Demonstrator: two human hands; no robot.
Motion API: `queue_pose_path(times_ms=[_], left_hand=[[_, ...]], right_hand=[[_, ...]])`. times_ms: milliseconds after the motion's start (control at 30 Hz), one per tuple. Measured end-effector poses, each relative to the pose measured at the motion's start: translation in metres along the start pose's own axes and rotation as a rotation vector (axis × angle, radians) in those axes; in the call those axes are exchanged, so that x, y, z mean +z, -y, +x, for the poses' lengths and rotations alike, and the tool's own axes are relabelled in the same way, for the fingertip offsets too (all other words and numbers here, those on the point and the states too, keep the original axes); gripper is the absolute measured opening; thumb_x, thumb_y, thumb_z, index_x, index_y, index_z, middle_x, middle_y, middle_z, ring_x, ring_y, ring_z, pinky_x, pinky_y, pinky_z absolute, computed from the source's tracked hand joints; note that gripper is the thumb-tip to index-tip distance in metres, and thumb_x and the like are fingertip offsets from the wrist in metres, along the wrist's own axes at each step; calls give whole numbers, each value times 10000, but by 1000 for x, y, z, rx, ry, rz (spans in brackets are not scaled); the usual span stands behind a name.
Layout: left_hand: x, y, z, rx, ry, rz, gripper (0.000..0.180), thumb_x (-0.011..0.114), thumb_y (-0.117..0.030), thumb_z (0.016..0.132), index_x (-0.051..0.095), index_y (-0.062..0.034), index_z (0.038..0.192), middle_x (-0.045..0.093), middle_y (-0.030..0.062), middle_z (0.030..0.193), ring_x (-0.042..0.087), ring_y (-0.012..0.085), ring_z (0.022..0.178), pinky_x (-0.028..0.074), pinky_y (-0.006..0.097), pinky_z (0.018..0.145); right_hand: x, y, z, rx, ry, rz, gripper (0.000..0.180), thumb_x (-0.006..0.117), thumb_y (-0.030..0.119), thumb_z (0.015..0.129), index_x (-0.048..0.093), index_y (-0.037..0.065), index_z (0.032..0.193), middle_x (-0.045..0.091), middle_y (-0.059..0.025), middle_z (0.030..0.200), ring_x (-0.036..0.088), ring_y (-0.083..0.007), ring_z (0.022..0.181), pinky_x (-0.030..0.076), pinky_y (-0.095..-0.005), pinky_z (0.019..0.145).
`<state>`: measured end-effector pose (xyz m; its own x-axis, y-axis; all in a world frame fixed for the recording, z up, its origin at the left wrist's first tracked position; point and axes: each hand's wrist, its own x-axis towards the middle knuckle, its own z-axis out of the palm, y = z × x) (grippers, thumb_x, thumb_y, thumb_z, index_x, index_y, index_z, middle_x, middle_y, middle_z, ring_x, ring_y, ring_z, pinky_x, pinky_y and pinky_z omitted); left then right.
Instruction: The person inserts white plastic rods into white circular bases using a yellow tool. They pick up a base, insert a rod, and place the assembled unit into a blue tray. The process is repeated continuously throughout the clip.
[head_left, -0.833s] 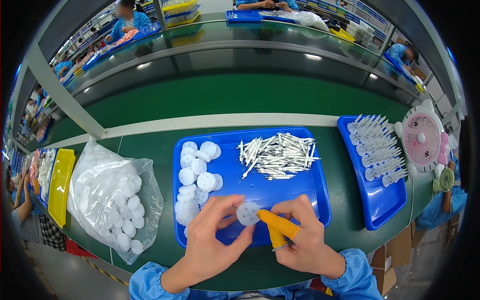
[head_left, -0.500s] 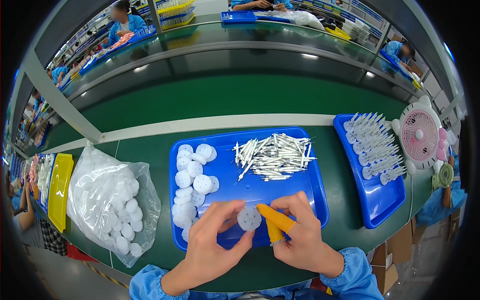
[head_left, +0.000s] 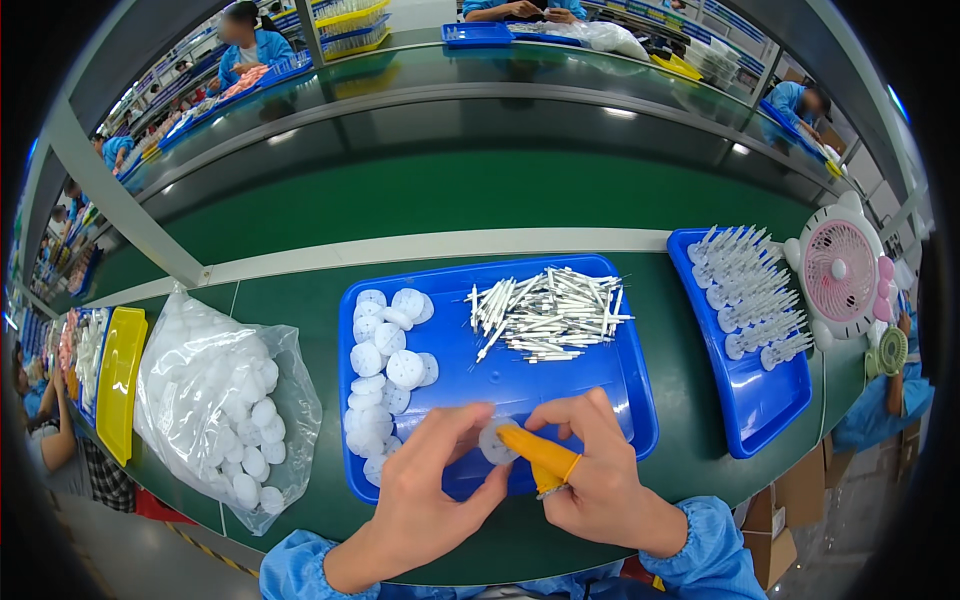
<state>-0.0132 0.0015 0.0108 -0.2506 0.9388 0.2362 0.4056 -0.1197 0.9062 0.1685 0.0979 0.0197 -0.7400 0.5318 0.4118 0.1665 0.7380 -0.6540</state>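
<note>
A round, translucent white plastic disc is pinched between the thumb and fingers of my left hand, above the near edge of the blue tray. My right hand wears yellow finger cots on its thumb and index finger. Those two fingers are closed together, and their tips overlap the disc's right side. Whatever lies between them is hidden. In the tray, more white discs are heaped along the left. A pile of thin white sticks with fine wire-like ends lies at the upper right.
Left of the tray lies a clear bag of white discs, beside a yellow tray. On the right, another blue tray carries rows of discs with upright sticks. A pink-and-white fan stands beyond it. People work across the belt.
My right fingers have moved left onto the disc, covering part of its face. The left hand keeps its hold on the disc, nearly in place.
</note>
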Motion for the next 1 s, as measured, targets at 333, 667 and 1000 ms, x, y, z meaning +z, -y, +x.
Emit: queue_pose_path(times_ms=[333,667,1000], left_hand=[[0,-5,1,-9,27,38,559,838,12,829,626,-11,1345,682,157,1100,750,275,979,635,355,885],[-1,-3,1,-73,23,-16,569,837,1,841,611,-8,1363,670,158,1121,741,271,1016,654,381,907],[-3,-4,2,-96,49,-7,581,832,2,841,599,-8,1373,667,164,1155,743,289,1066,657,398,926]], right_hand=[[0,-9,-2,8,8,-40,449,720,-84,599,783,-62,1043,613,-134,1193,529,-317,943,437,-428,816],[-6,-2,-1,-20,1,-3,483,698,-72,591,801,-43,1063,611,-126,1176,522,-308,950,455,-405,796],[0,0,-5,-17,71,69,514,704,-64,585,797,-46,1089,613,-131,1166,530,-318,969,467,-411,824]])
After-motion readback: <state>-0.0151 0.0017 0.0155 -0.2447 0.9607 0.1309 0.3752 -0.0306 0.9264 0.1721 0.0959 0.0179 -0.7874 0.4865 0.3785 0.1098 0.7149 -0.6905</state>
